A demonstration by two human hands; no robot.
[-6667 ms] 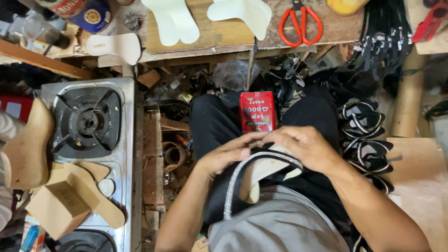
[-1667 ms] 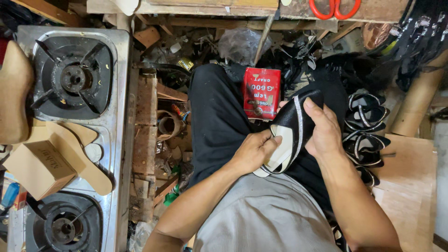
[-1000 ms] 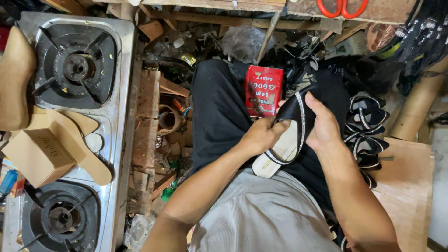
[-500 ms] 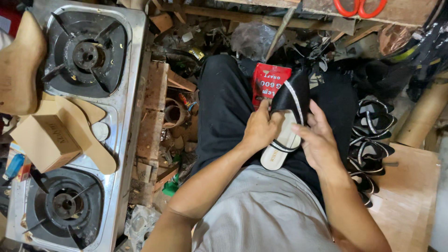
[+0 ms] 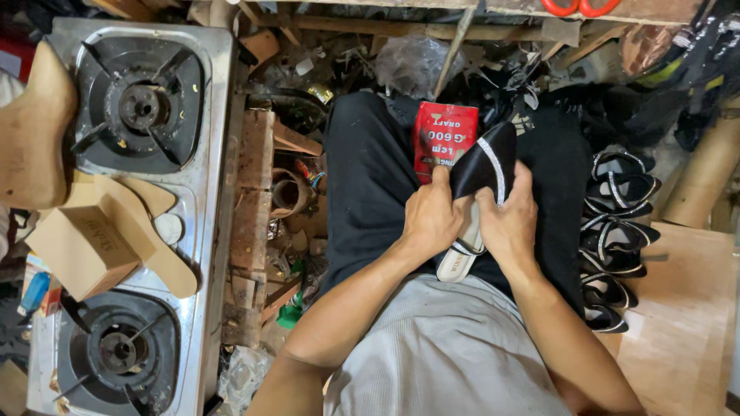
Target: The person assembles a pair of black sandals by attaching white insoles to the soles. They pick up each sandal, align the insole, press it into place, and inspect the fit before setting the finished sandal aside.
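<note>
Black satin with a glittering silver trim covers the upper of the sandal [image 5: 482,173] I hold over my lap; its pale insole end points back toward my belly. My left hand [image 5: 433,219] is closed round the sandal's left side, thumb up against the upper, and my right hand [image 5: 509,219] is curled round its right side, fingers pressed on the strap. Just beyond my knuckles a red tin [image 5: 445,140] stands on my black trousers; I cannot tell what it holds. To my right, a stack of matching black sandals [image 5: 617,231] lies beside a wooden board [image 5: 678,308]. To my left sits a steel two-burner stove [image 5: 127,216], with a small cardboard box [image 5: 81,246], flap open, contents hidden, resting on it among tan sole cutouts [image 5: 154,246]. Red-handled scissors [image 5: 578,6] lie on the bench at the top edge.
</note>
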